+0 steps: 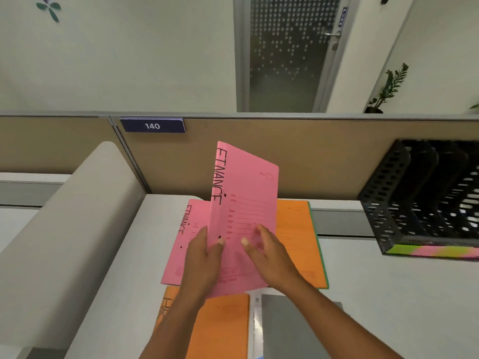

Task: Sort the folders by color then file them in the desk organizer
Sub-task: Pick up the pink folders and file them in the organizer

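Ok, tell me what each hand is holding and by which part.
The left hand grips the raised pink FINANCE folder at its lower spine edge; the right hand rests loosely on its front cover.

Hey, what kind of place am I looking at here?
Probably an office cubicle: a partition with a 140 plate, a black mesh organizer on the desk, and a pink folder marked FINANCE.

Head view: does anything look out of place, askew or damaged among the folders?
Nothing damaged or spilled. One oddity: a green edge shows under the far orange folder, so that pile appears to mix colours. The raised pink folder tilts only because the left hand grips it.
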The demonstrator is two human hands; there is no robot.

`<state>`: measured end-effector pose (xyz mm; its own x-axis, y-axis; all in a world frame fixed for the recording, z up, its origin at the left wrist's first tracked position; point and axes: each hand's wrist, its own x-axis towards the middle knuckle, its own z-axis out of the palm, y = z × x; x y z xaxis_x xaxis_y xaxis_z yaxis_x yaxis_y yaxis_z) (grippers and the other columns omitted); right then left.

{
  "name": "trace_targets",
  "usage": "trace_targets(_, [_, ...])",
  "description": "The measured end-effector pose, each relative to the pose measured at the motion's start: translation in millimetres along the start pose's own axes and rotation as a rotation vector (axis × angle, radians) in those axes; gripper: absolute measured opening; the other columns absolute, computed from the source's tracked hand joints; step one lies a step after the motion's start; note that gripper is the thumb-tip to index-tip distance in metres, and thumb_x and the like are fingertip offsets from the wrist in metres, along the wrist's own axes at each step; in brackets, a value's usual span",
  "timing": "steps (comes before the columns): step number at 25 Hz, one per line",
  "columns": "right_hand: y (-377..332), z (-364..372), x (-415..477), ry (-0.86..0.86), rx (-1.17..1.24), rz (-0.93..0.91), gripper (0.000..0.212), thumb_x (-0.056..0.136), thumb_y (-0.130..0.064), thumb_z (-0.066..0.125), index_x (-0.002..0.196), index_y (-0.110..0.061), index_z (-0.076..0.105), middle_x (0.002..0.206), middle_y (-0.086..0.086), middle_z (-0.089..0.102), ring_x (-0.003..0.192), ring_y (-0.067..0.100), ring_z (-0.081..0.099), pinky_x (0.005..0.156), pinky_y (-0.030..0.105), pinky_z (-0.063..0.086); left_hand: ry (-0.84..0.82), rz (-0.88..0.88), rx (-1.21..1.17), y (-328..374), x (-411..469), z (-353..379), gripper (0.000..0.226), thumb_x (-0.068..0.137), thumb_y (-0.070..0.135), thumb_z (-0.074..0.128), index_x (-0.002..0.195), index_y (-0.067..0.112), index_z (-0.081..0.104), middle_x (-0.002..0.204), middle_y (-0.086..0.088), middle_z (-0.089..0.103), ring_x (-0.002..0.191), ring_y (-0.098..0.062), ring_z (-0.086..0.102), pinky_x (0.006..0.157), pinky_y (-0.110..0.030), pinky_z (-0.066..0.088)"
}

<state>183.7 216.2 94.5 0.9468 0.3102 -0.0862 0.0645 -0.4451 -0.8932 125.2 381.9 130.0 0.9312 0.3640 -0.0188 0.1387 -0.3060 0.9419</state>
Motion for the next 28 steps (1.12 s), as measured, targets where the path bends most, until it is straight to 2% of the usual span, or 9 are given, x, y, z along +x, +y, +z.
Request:
trace_targets(4, [-6.6, -54.0, -30.2, 0.091, 0.04, -0.033, 0.035, 0.087, -0.081, 0.051, 0.119, -0.076, 0.038, 0.128, -0.042, 0.052, 0.12, -0.012, 0.053, 0.099, 0.027, 0.049, -0.06, 0.152, -0.022, 15.3, -38.6, 68.5, 0.035, 0.11, 0.011, 0.046, 0.12, 0.041, 0.061, 0.106, 0.016, 0.073, 0.098, -0.007, 0.072, 0.073, -0.019, 0.058])
trace_targets(7, [-4.9, -101.2, -52.8, 0.184, 0.078, -0.073, 0.046, 0.083, -0.085, 0.053, 0.124, -0.068, 0.041, 0.135, -0.032, 0.055, 0.125, -0.007, 0.054, 0.106, 0.032, 0.05, -0.14, 0.26, -0.033, 33.1, -71.0, 126.2, 0.049, 0.105, 0.003, 0.039, 0.142, 0.032, 0.053, 0.129, 0.025, 0.066, 0.123, -0.002, 0.064, 0.099, -0.014, 0.052])
trace_targets(9, [0.6, -133.5, -66.6, 0.218, 0.077, -0.087, 0.058, 0.082, -0.082, 0.056, 0.133, -0.055, 0.046, 0.135, -0.025, 0.058, 0.125, 0.001, 0.057, 0.105, 0.039, 0.052, -0.173, 0.273, -0.019, 45.0, -92.8, 163.7, 0.062, 0.103, -0.005, 0.04, 0.15, 0.036, 0.043, 0.145, 0.026, 0.057, 0.139, -0.004, 0.053, 0.117, -0.021, 0.043])
trace_targets(11, [8.8, -168.8, -81.1, 0.246, 0.049, -0.079, 0.068, 0.083, -0.076, 0.059, 0.14, -0.041, 0.045, 0.137, -0.018, 0.059, 0.124, 0.007, 0.059, 0.103, 0.043, 0.054, -0.206, 0.287, -0.01, 56.9, -113.0, 199.3, 0.068, 0.102, -0.01, 0.04, 0.152, 0.036, 0.039, 0.149, 0.024, 0.053, 0.143, -0.005, 0.049, 0.123, -0.028, 0.04])
trace_targets(13, [18.5, -203.7, -95.7, 0.273, 0.016, -0.073, 0.073, 0.083, -0.072, 0.059, 0.145, -0.036, 0.043, 0.138, -0.016, 0.058, 0.125, 0.008, 0.058, 0.103, 0.044, 0.054, -0.227, 0.304, -0.017, 65.9, -130.5, 233.5, 0.062, 0.102, -0.006, 0.04, 0.154, 0.027, 0.039, 0.149, 0.014, 0.055, 0.141, -0.008, 0.051, 0.121, -0.036, 0.042])
trace_targets(16, [32.4, -256.1, -114.4, 0.356, -0.048, -0.095, 0.063, 0.086, -0.066, 0.058, 0.14, -0.038, 0.043, 0.13, -0.019, 0.061, 0.113, 0.004, 0.061, 0.094, 0.032, 0.055, -0.261, 0.316, -0.003, 82.4, -153.4, 285.5, 0.056, 0.103, 0.008, 0.04, 0.152, 0.037, 0.037, 0.147, 0.021, 0.053, 0.14, -0.005, 0.051, 0.118, -0.036, 0.044])
trace_targets(21, [50.8, -338.5, -134.5, 0.508, -0.205, -0.113, 0.045, 0.09, -0.064, 0.052, 0.128, -0.04, 0.047, 0.09, -0.02, 0.059, 0.082, 0.007, 0.062, 0.07, 0.028, 0.052, -0.342, 0.326, 0.08, 98.5, -179.2, 365.4, 0.054, 0.107, 0.023, 0.036, 0.159, 0.033, 0.029, 0.158, 0.02, 0.044, 0.147, -0.002, 0.042, 0.125, -0.039, 0.038])
trace_targets(26, [58.3, -426.8, -131.1, 0.581, -0.275, -0.136, 0.064, 0.097, -0.041, 0.06, 0.151, -0.037, 0.026, 0.068, -0.011, 0.06, 0.055, 0.007, 0.064, 0.046, 0.012, 0.046, -0.454, 0.333, 0.233, 121.0, -178.1, 415.8, 0.073, 0.105, 0.019, 0.049, 0.137, 0.076, 0.017, 0.142, 0.029, 0.05, 0.129, -0.002, 0.054, 0.113, -0.032, 0.05])
trace_targets(28, [56.4, -459.8, -127.5, 0.585, -0.265, -0.151, 0.069, 0.095, -0.028, 0.063, 0.152, -0.036, 0.025, 0.064, -0.005, 0.06, 0.056, 0.004, 0.065, 0.041, 0.013, 0.046, -0.495, 0.339, 0.233, 130.7, -165.3, 428.8, 0.081, 0.103, 0.013, 0.056, 0.137, 0.077, 0.02, 0.142, 0.037, 0.047, 0.132, 0.002, 0.053, 0.113, -0.029, 0.051])
